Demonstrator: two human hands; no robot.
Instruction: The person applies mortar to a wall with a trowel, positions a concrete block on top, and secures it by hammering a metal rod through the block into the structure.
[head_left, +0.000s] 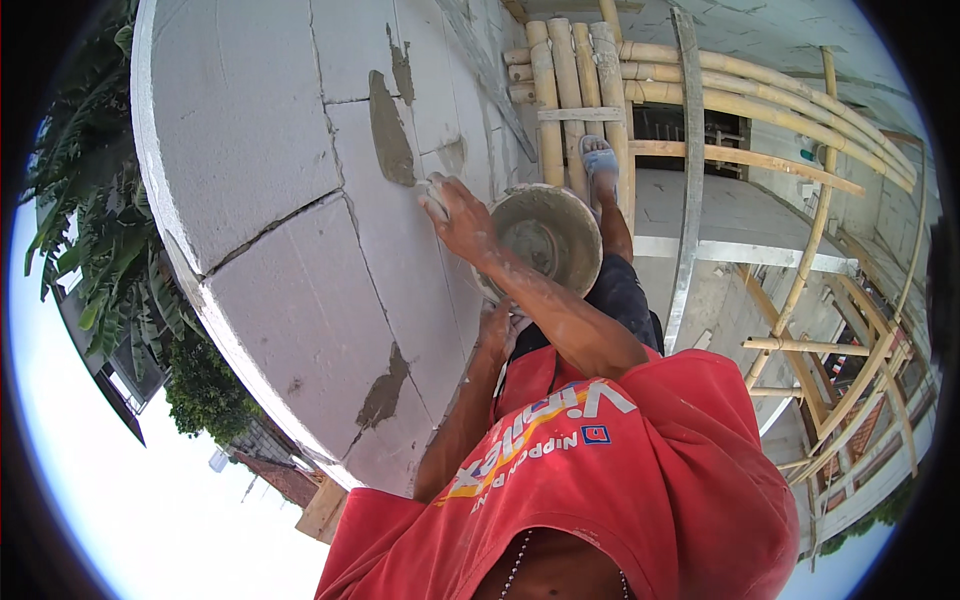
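Observation:
My right hand (pixel 462 222) is closed at the white block wall (pixel 270 270), its fingers bent round a pale, mortar-smeared thing (pixel 434 196) whose kind I cannot make out. Just beyond those fingers, a long patch of dark grey mortar (pixel 391 135) lies on the wall. My left hand (pixel 497 328) grips the near underside of a round bucket (pixel 578 235); my right forearm partly covers the bucket. Grey residue coats its inside, with some grey material at the bottom. Another mortar smear (pixel 384 388) marks the wall nearer to me.
Below me is a platform of bamboo poles (pixel 565 95), where my sandalled foot (pixel 600 160) stands. Long bamboo rails (pixel 740 90) and an upright metal bar (pixel 690 190) run on the right. Wooden framing (pixel 850 370) stands lower down; leafy trees (pixel 110 210) grow past the wall's left edge.

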